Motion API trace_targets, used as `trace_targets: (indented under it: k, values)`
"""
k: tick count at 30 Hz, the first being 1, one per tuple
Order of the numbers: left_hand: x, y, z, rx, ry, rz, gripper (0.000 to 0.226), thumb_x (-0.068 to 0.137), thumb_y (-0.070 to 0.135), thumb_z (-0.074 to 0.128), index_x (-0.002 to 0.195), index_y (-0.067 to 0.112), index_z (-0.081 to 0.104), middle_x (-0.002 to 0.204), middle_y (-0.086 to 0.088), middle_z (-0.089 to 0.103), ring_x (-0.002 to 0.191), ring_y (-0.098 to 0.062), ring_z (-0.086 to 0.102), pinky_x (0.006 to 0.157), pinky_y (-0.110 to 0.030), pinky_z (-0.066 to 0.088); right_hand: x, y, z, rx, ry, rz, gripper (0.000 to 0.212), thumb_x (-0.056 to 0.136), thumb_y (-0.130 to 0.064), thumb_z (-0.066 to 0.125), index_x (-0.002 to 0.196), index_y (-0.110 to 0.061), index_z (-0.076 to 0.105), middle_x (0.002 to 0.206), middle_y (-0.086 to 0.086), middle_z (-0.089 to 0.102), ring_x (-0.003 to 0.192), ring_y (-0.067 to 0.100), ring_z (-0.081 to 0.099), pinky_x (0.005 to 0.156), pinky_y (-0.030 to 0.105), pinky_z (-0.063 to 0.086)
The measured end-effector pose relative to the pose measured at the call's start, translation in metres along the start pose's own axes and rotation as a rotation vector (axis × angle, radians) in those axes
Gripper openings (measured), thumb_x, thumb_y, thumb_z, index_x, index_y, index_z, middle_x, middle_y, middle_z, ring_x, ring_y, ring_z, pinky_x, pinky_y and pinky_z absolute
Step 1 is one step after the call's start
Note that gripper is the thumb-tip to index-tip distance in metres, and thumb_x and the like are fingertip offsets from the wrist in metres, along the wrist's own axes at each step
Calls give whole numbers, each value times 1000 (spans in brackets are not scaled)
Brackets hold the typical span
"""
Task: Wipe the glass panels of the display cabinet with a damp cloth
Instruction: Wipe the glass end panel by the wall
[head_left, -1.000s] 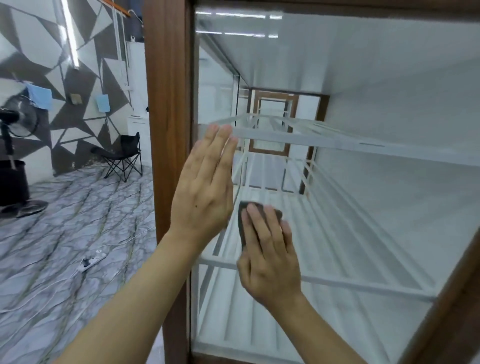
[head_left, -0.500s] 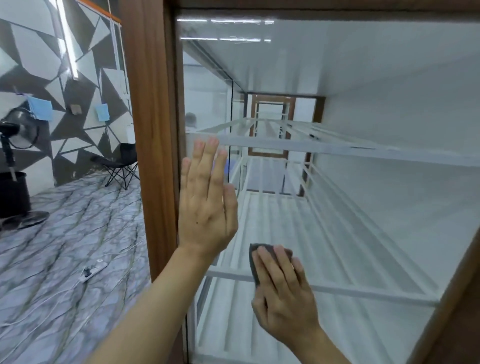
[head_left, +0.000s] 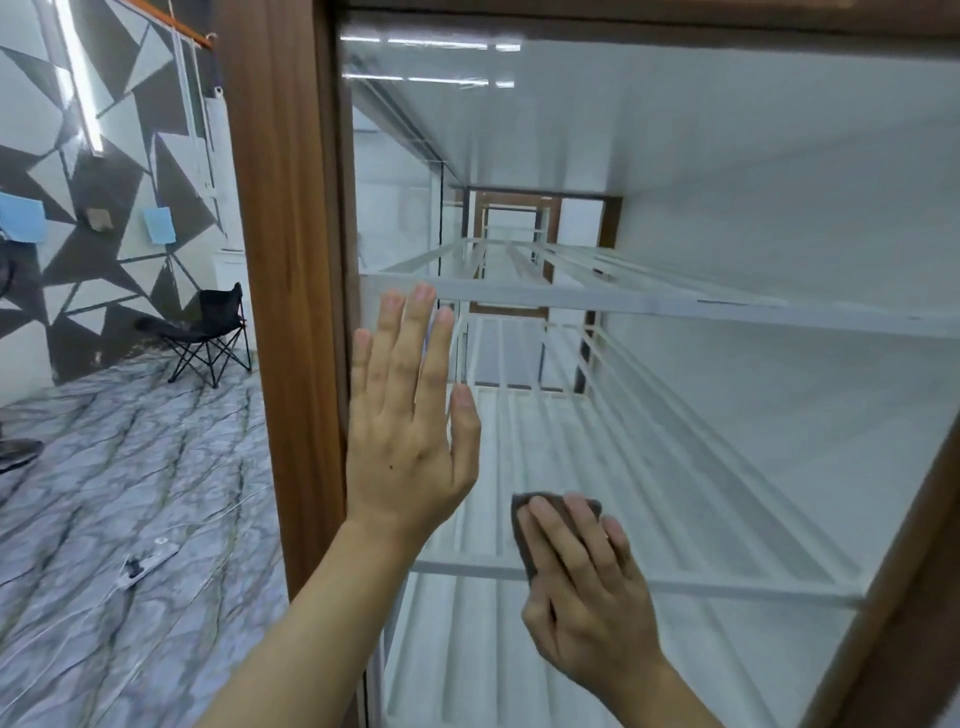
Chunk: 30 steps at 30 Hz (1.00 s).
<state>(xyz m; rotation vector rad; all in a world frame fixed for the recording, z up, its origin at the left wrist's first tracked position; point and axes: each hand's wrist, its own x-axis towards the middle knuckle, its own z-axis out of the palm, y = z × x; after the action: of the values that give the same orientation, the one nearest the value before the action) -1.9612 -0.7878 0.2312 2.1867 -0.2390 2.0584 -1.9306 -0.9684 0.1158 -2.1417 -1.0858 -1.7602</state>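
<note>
The glass (head_left: 727, 208) fills the right side. The left hand (head_left: 410, 436) lies flat and wide on it, mid-frame; lower down, the right hand (head_left: 587, 597) presses the cloth (head_left: 524, 525) on it with flat fingers. That bare left palm could smudge the glass.

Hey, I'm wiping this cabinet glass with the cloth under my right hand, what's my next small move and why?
Probably slide the cloth to the right across the glass. Your right hand presses it flat, low on the panel, and your left hand lies flat on the glass by the wooden frame, so most of the panel lies to the cloth's right.
</note>
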Motion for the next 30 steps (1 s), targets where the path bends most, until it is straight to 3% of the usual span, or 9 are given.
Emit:
trace_targets:
  k: [5, 9, 12, 18, 20, 24, 27, 30]
  values:
    - [2, 1, -1, -7, -4, -6, 51, 103, 14, 43, 150, -5, 38, 158, -23, 37, 151, -40, 29, 126, -51, 17, 122, 11, -10, 114, 308, 501, 59, 95, -11, 38, 152, 5, 38, 159, 20, 34, 151, 38, 25, 123, 57, 24]
    - [2, -2, -3, -27, -12, 5, 50, 103, 12, 43, 150, -5, 39, 158, -23, 37, 151, -39, 27, 127, -51, 17, 46, -39, 14, 50, 89, 215, 61, 101, -19, 31, 160, -6, 26, 164, 10, 26, 157, 28, 16, 126, 48, 19]
    - [1, -2, -3, -20, -31, 6, 50, 104, 13, 40, 151, -6, 37, 159, -24, 35, 153, -37, 23, 127, -51, 15, -23, -22, 12, -43, -44, 78, 62, 100, -23, 29, 160, -11, 25, 161, 3, 26, 158, 24, 16, 127, 43, 16]
    - [1, 0, -2, -14, -28, 3, 50, 105, 12, 38, 151, -6, 35, 160, -23, 34, 152, -39, 25, 127, -51, 14, 136, 31, -22, 99, 300, 488, 57, 99, -14, 35, 153, 5, 36, 160, 23, 32, 150, 41, 25, 122, 60, 21]
    - [1, -1, -3, -48, -24, -2, 49, 104, 9, 39, 151, -6, 37, 160, -21, 33, 153, -37, 25, 127, -50, 14, 148, 14, -18, 105, 256, 339, 57, 99, -14, 34, 154, 2, 35, 162, 18, 32, 153, 39, 24, 122, 59, 22]
    - [0, -3, -4, -109, -17, -3, 48, 103, 3, 38, 149, -6, 40, 161, -18, 32, 155, -33, 21, 127, -49, 13, 28, -13, 6, -51, -35, 17, 63, 99, -22, 29, 161, -11, 27, 168, 2, 23, 157, 26, 19, 128, 45, 16]
    - [1, -1, -4, -96, -13, -7, 50, 101, 1, 40, 151, -5, 38, 162, -16, 31, 155, -32, 21, 127, -50, 14, 6, 4, -2, -70, -6, 93, 63, 98, -23, 30, 161, -13, 26, 168, 0, 21, 157, 24, 18, 127, 44, 16]
    - [0, -1, -3, -94, -14, -11, 53, 99, -1, 43, 152, -4, 37, 161, -18, 31, 155, -32, 21, 127, -51, 16, 89, 12, -15, 33, 194, 353, 61, 96, -16, 36, 156, -2, 34, 162, 12, 30, 155, 30, 19, 125, 54, 20]
